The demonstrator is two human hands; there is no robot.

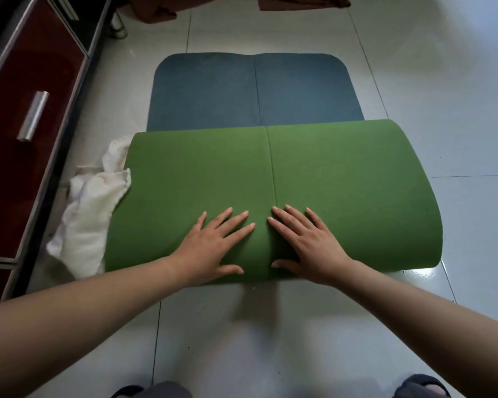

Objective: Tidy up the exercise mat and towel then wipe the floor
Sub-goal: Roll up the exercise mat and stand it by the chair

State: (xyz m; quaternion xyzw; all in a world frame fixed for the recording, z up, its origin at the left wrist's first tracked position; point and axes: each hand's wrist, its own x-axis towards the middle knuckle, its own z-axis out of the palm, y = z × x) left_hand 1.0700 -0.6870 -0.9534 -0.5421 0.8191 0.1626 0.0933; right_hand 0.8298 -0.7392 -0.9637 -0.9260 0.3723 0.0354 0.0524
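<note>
The exercise mat [342, 182] lies on the white tiled floor, green on its outer side and blue on its inner side. Its near part is rolled or folded over into a thick green bulge, while the flat blue stretch extends away from me. My left hand [213, 242] and my right hand [308, 242] press flat on the green roll near its middle seam, fingers spread, palms down. A crumpled white towel [89, 214] lies on the floor at the roll's left end, partly tucked under the mat's edge.
A dark red cabinet [26, 124] with a metal handle [32, 116] lines the left side. Brown fabric [161, 10] and a furniture leg [118, 27] sit at the far end. My dark slippers [414, 387] show at the bottom edge. Glossy floor tiles [443, 81] spread to the right.
</note>
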